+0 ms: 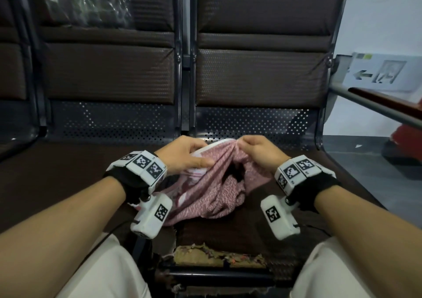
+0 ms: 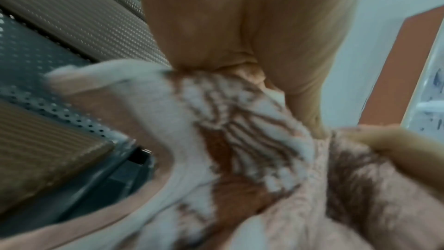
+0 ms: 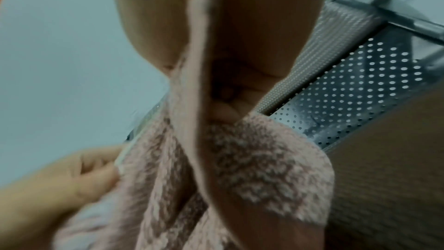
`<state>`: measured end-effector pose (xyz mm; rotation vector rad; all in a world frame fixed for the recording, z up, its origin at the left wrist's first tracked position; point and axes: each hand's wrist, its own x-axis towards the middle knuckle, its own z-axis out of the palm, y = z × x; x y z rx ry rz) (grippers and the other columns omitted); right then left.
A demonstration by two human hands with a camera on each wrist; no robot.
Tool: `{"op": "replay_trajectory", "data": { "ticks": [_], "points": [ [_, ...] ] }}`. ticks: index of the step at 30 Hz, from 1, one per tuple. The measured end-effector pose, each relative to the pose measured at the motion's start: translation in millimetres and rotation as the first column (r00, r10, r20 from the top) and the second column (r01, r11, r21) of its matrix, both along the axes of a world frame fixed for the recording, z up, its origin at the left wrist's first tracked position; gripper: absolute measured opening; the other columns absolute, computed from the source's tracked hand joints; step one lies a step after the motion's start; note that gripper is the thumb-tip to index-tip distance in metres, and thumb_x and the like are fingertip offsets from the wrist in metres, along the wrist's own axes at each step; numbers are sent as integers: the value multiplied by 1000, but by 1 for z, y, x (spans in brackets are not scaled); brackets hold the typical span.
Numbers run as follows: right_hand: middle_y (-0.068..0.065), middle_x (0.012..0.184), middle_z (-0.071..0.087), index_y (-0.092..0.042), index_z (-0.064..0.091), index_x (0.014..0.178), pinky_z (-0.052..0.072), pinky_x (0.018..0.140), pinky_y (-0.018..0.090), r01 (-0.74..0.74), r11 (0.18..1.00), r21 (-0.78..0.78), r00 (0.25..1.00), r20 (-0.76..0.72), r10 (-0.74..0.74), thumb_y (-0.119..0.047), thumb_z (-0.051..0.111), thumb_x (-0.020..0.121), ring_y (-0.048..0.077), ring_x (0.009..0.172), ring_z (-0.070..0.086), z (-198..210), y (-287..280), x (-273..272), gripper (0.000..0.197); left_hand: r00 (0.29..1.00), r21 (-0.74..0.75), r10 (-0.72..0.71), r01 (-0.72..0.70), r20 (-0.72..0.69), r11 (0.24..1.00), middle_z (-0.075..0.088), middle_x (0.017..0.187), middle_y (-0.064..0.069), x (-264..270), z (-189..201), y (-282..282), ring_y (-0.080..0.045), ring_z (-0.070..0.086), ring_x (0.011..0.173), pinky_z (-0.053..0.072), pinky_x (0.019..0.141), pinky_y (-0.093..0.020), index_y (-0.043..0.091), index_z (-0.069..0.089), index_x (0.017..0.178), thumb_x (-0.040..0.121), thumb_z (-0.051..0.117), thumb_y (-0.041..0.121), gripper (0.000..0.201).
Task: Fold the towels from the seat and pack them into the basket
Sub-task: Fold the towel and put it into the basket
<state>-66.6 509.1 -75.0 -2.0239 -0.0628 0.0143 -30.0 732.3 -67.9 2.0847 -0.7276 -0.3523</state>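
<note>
The left hand (image 1: pixel 182 155) pinches the towel's (image 1: pixel 214 190) white-banded edge, thumb pressed against curled fingers. The towel hangs bunched between both hands, its lower folds on the seat (image 1: pixel 68 183), probably lifted to find its corners. The right hand (image 1: pixel 258 152) pinches the pink hem beside it; no basket shows.

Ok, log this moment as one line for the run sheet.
stage: gathering towel edge | left hand: grips towel | right hand: pinches towel | towel: bunched, unfolded, on seat | basket: not visible
</note>
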Motion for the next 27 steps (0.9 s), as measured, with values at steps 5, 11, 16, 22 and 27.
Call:
{"op": "replay_trajectory", "data": {
  "ticks": [5, 11, 16, 22, 27],
  "points": [
    [10, 76, 61, -8, 60, 79, 48, 64, 30, 339, 933, 117, 912, 203, -357, -21, 41, 99, 19, 68, 59, 14, -16, 11, 30, 978, 252, 117, -159, 173, 955, 68, 72, -2, 11, -17, 12, -14, 59, 61, 45, 60, -29, 15, 70, 83, 87, 61, 37, 24],
    [13, 95, 65, 0, 61, 98, 49, 87, 39, 497, 861, 106, 845, 164, -508, -28, 53, 94, 20, 86, 58, 5, -34, 13, 29, 943, -65, 285, -277, 175, 959, 64, 70, -20, 13, -10, 4, -24, 60, 67, 48, 64, -38, -2, 61, 71, 90, 58, 35, 42],
    [11, 96, 64, -13, 41, 125, 53, 76, 34, 418, 857, 301, 876, 116, -469, -18, 74, 81, 20, 84, 65, 6, -22, 4, 55, 947, -345, 293, -321, -131, 882, 65, 79, -25, 6, -1, -10, -32, 62, 75, 49, 84, -58, -3, 57, 83, 94, 47, 40, 45],
    [2, 78, 67, -8, 71, 86, 55, 64, 24, 206, 950, 233, 974, 47, -223, 8, 65, 81, 14, 68, 62, 16, -5, -9, 18, 891, -363, 419, -455, -177, 813, 63, 70, -2, 7, 1, -15, -20, 60, 71, 48, 80, -41, 23, 55, 68, 97, 45, 29, 32],
    [14, 90, 69, -4, 71, 89, 55, 63, 18, 125, 972, 198, 989, -108, -105, 18, 51, 81, 17, 75, 68, 17, -3, -11, 30, 885, -246, 460, -464, -79, 851, 64, 63, 8, 4, 2, -11, -13, 61, 64, 52, 65, -29, 16, 62, 75, 93, 54, 25, 22]
  ]
}}
